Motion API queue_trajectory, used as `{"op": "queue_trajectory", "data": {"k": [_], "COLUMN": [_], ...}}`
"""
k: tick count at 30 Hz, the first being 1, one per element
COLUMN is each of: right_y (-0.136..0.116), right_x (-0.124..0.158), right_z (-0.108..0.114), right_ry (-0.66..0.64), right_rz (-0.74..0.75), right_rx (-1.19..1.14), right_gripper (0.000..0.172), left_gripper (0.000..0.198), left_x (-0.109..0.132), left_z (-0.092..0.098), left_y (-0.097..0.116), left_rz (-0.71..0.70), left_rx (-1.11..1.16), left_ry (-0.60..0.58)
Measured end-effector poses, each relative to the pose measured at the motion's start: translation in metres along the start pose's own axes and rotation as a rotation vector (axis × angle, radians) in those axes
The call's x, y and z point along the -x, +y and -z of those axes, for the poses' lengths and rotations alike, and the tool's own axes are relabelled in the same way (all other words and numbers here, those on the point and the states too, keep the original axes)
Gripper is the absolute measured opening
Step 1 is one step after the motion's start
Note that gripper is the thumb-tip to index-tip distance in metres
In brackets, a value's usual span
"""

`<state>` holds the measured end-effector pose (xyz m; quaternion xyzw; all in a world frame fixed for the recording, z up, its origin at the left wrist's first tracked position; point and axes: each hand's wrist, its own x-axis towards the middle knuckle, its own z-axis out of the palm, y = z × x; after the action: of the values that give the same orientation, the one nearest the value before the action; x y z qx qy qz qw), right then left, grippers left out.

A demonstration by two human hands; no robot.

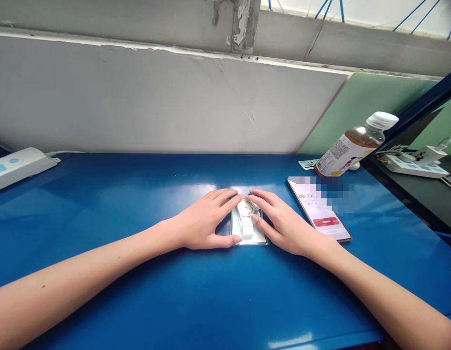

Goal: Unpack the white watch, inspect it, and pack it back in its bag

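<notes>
A small clear plastic packet point(247, 224) with white parts inside lies flat on the blue table point(119, 204), in the middle. My left hand point(205, 221) rests palm down on its left edge, fingers laid over the top corner and thumb along the bottom. My right hand point(279, 221) lies on its right edge, fingers spread flat and touching the packet's top. Both hands press on the packet and neither one lifts it.
A phone point(329, 221) lies screen-up just right of my right hand, showing a timer and a red button. A bottle point(351, 146) of brown drink stands behind it. White power strips sit at far left point(17, 165) and far right point(415, 165). A grey wall panel point(155, 97) backs the table.
</notes>
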<state>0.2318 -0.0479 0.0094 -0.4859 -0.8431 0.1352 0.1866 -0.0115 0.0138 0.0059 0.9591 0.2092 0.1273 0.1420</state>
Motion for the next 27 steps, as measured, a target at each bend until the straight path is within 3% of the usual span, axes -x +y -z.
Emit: {"op": "queue_trajectory", "data": {"k": [27], "right_y": [-0.0008], "right_x": [-0.0012], "right_z": [0.0030], "right_ry": [-0.007], "right_rz": [-0.001], "right_rx": [0.033], "right_gripper": [0.047], "left_gripper": [0.082], "left_x": [0.0013], "left_z": [-0.0010], "left_y": [0.0000], "left_rz": [0.022], "left_rx": [0.007], "left_ry": [-0.011]}}
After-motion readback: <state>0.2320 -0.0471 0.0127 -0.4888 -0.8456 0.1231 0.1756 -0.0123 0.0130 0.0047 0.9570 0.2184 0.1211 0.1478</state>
